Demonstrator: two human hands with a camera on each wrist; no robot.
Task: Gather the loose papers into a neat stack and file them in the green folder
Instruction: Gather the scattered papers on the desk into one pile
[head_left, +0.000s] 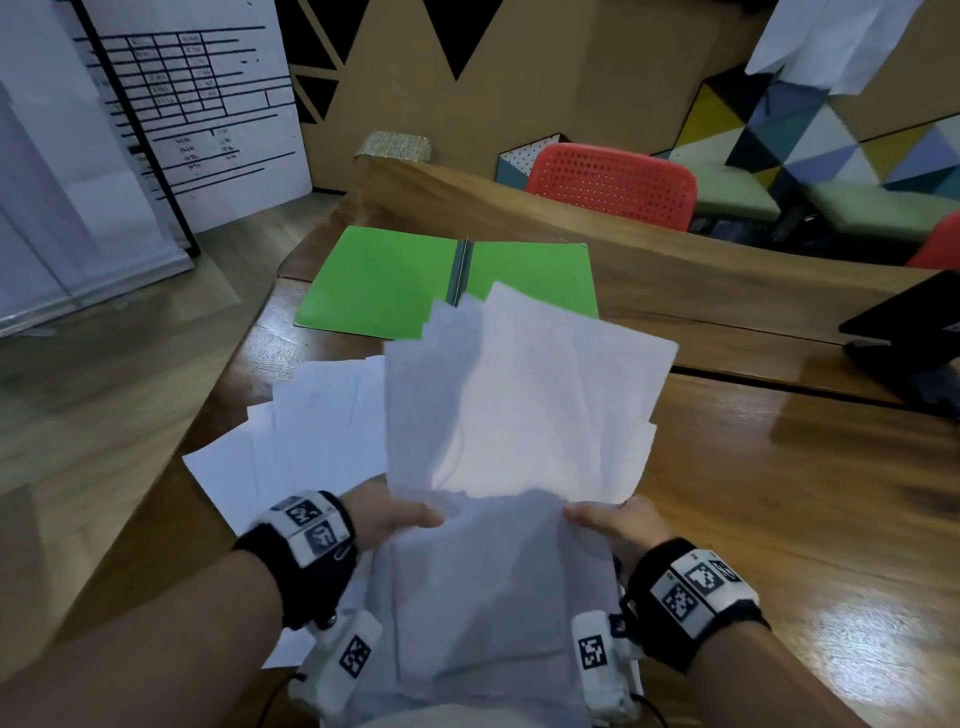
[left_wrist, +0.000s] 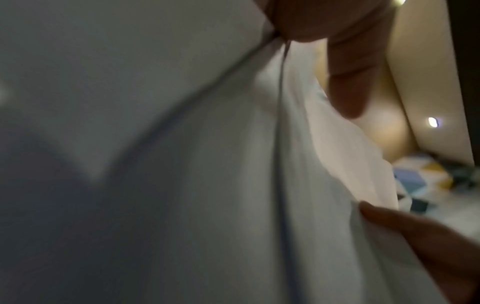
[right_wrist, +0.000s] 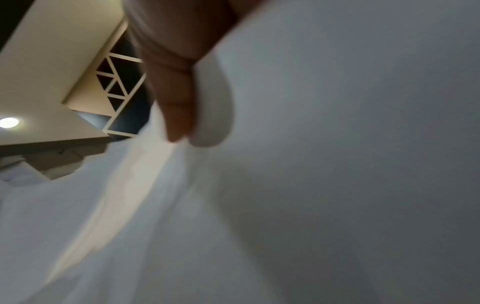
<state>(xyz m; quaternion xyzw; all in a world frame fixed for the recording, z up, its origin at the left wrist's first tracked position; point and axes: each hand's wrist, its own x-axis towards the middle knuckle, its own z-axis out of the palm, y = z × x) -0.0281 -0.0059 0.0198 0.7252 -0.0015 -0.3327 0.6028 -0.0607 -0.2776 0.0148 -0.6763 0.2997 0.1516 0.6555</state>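
Observation:
A bundle of white papers (head_left: 519, 415) is held up off the wooden table, its sheets fanned and uneven at the top. My left hand (head_left: 395, 517) grips its left side and my right hand (head_left: 613, 525) grips its right side, thumbs on the near face. The left wrist view shows my fingers (left_wrist: 345, 82) pinching the papers (left_wrist: 233, 164). The right wrist view shows a finger (right_wrist: 176, 98) on the papers (right_wrist: 311, 185). More loose sheets (head_left: 311, 431) lie on the table at the left. The green folder (head_left: 384, 280) lies open beyond them.
The wooden table (head_left: 779, 493) has a raised wooden ledge (head_left: 597, 228) behind the folder. A black device (head_left: 914, 332) sits at the right edge. Red chairs (head_left: 613, 182) stand behind the ledge. A white printed board (head_left: 197, 104) leans at the far left.

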